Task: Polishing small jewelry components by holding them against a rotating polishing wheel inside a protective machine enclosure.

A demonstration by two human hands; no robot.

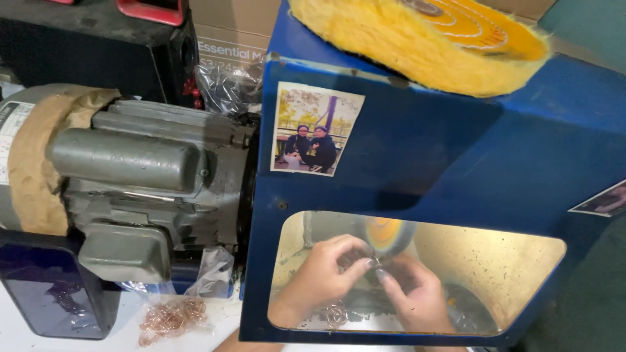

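Through the clear window of a blue metal hood (pixel 456 150), both my hands are inside the polishing chamber. My left hand (pixel 319 277) and my right hand (pixel 414 293) pinch a small metal piece (pixel 373 266) together, holding it against the spinning yellow buffing wheel (pixel 386 233). The piece is mostly hidden by my fingertips. A coppery wire ring (pixel 336 314) lies on the chamber floor below my left hand.
A grey electric motor (pixel 137 182) sits left of the hood, wrapped in brown tape at its end. A pile of coppery rings (pixel 171 319) lies on the white bench. A spare yellow cloth wheel (pixel 424 39) rests on top of the hood. A photo (pixel 314 129) is stuck to its front.
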